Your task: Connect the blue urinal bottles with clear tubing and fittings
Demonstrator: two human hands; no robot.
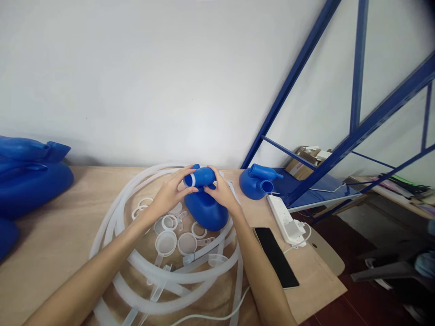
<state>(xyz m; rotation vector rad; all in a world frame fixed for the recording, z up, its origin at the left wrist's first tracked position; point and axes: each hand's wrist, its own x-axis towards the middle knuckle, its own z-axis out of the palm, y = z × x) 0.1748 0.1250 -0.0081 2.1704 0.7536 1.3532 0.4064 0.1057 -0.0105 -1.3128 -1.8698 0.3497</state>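
A blue plastic bottle [208, 210] is between my two hands, above the coiled hose. A white ring [193, 179] sits around its round mouth, which faces left. My left hand [174, 189] pinches this ring and the neck's rim, thumb below and fingers above. My right hand [220, 188] grips the neck from the right side. Clear white hose [117, 213] lies in wide loops around and below the bottle. Inside the loops are several translucent caps with strainers [166, 243] and several thin white rings [146, 202].
More blue bottles [34, 185] stand at the left, and another [254, 183] at the right rear. A black phone [277, 258] and a white power strip [283, 217] with a plugged-in charger lie on the right. A blue metal rack [292, 81] rises beyond the wooden table [316, 280].
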